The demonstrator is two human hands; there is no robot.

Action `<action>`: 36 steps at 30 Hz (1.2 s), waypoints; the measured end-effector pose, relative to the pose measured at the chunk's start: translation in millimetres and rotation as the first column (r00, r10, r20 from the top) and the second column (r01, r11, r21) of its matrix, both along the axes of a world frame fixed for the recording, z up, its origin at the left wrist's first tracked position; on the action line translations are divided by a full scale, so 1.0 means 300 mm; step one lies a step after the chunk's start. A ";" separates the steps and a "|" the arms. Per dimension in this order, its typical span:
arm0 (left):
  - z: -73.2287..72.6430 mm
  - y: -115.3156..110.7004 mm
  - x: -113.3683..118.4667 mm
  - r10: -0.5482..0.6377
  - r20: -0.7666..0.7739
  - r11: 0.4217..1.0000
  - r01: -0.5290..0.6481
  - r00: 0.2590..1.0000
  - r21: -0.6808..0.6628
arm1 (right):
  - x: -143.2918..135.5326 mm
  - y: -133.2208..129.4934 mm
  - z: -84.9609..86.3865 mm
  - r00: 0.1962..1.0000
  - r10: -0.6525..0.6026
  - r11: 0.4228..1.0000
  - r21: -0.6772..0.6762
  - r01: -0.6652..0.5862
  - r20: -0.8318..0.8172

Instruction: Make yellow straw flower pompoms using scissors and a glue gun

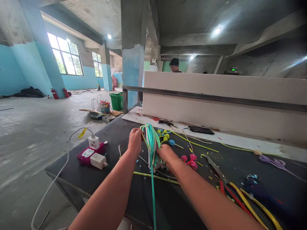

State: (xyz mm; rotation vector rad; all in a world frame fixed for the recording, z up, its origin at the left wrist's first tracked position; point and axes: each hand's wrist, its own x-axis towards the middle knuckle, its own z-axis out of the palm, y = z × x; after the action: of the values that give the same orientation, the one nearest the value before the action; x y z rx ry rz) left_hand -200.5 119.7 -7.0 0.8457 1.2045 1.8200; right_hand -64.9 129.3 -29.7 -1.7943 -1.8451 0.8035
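A bundle of teal, pale green and whitish pipe-cleaner-like stems (151, 143) stands over the black table in front of me. One long teal strand (153, 195) hangs from it toward my body. My left hand (135, 140) is closed at the bundle's upper left, its fingers pinching a pale yellowish strand there. On the other side, my right hand (166, 152) grips the bundle's lower right, with its fingertips partly hidden behind the stems. Just right of the bundle lie yellow-green and blue fuzzy balls on stems (164, 135), a blue one (172, 142) and pink ones (192, 161).
Scissors or shears (217, 169) and yellow-handled pliers (262, 204) lie at the right. A magenta power strip (83, 159) with white plugs sits at the left edge. A phone (200, 129) rests by the pale partition (216, 84); a person (175, 65) is behind it.
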 end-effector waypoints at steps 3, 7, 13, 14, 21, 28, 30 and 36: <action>0.072 -0.062 0.012 -0.161 0.042 0.984 0.157 0.986 0.089 | -0.008 -0.006 0.021 0.999 0.032 0.996 -0.083 -0.029 0.030; 0.192 -0.174 0.035 -0.330 0.033 0.931 0.319 0.943 0.179 | -0.025 -0.018 0.056 0.998 0.058 0.991 -0.125 -0.055 0.022; 0.287 -0.271 0.106 -0.436 -0.079 0.882 0.443 0.897 0.164 | 0.052 -0.079 0.161 0.983 0.094 0.993 -0.063 -0.105 -0.156; 0.286 -0.275 0.129 -0.467 -0.087 0.868 0.475 0.880 0.146 | 0.089 -0.099 0.184 0.976 0.089 0.995 -0.018 -0.094 -0.201; 0.219 -0.278 0.372 -0.794 -0.017 0.607 0.791 0.608 -0.077 | 0.443 -0.313 0.231 0.959 0.080 0.761 0.638 0.118 -0.273; 0.123 -0.310 0.575 -0.947 0.024 0.314 0.942 0.319 -0.117 | 0.714 -0.404 0.175 0.958 0.079 0.372 0.883 -0.286 0.277; 0.096 -0.325 0.598 -0.952 -0.028 0.306 0.940 0.306 -0.151 | 0.758 -0.427 0.181 0.925 -0.062 0.429 0.847 -0.315 0.376; 0.080 -0.334 0.548 -0.976 -0.195 0.178 0.887 0.102 -0.427 | 0.867 -0.530 0.261 0.796 -0.108 0.806 0.521 -0.281 0.596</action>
State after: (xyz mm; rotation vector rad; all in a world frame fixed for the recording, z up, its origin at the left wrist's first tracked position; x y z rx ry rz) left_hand -36.3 19.5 16.9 1.4933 0.6671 0.3573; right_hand 195.2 -29.5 48.6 -1.6267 -2.2371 -0.3952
